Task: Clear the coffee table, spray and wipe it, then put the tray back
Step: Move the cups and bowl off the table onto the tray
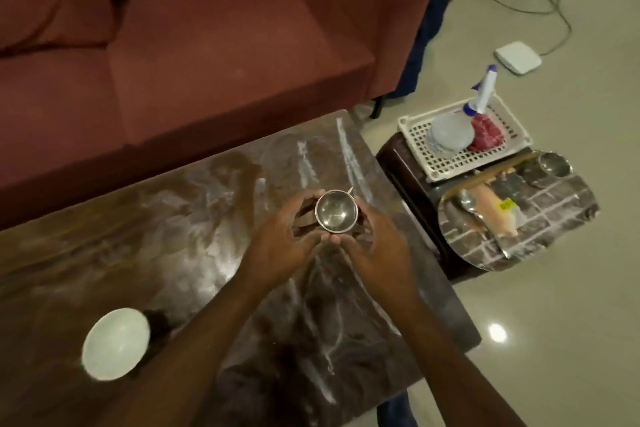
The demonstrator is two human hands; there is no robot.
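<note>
Coffee table (194,218), marbled brown top, streaked white. A white bowl (116,343) stands at its near left, mouth up.

At centre right, a small steel cup (333,215) is upright, its open mouth facing the camera. A thin stem projects from its far right rim; what it is cannot be determined.

The left hand (280,239) is curled round the cup's left side. The right hand (374,250) is curled round its right side, and the two thumbs meet at the near rim. Whether the cup's base touches the top cannot be determined.

Right of the table, a dark stool (408,166) carries a white slotted basket (446,168). In it, a spray bottle (481,94) leans with its nozzle up and away, beside a red cloth (486,135).

The round steel tray (554,211) sits just nearer, overhanging the stool, and holds a spoon (469,204) and a second steel cup (554,163).
</note>
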